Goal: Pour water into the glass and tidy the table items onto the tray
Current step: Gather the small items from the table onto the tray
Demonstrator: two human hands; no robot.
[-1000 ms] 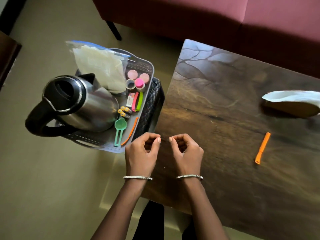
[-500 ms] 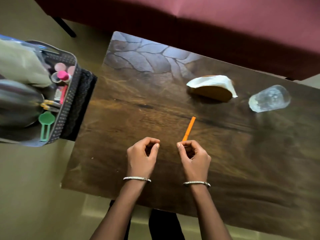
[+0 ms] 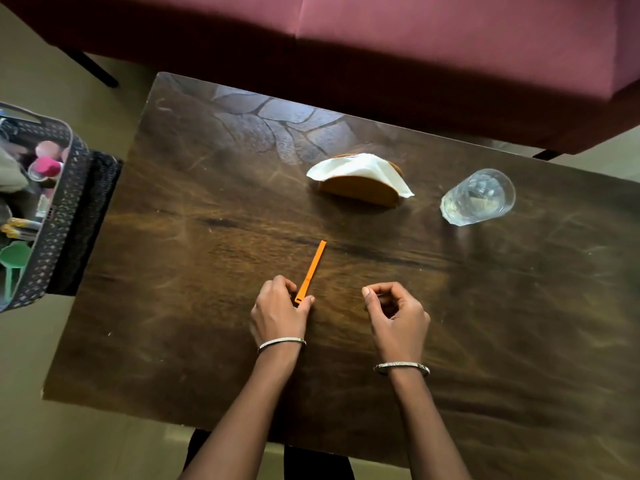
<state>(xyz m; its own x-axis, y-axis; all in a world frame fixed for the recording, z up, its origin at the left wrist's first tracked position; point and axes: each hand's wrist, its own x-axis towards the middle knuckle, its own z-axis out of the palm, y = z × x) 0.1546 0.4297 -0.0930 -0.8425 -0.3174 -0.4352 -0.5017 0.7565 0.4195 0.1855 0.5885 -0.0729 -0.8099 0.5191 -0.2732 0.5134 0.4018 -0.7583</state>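
Noted: the orange stick [image 3: 313,268] lies flat mid-table [image 3: 173,323]. Half a second ago it was untouched; now the left hand [image 3: 278,313] pinches its near end. The right hand [image 3: 398,317] is curled, with nothing visible in it. The glass [image 3: 478,197] holds water (pour apparently done). The tray [image 3: 59,216] waits to the left.
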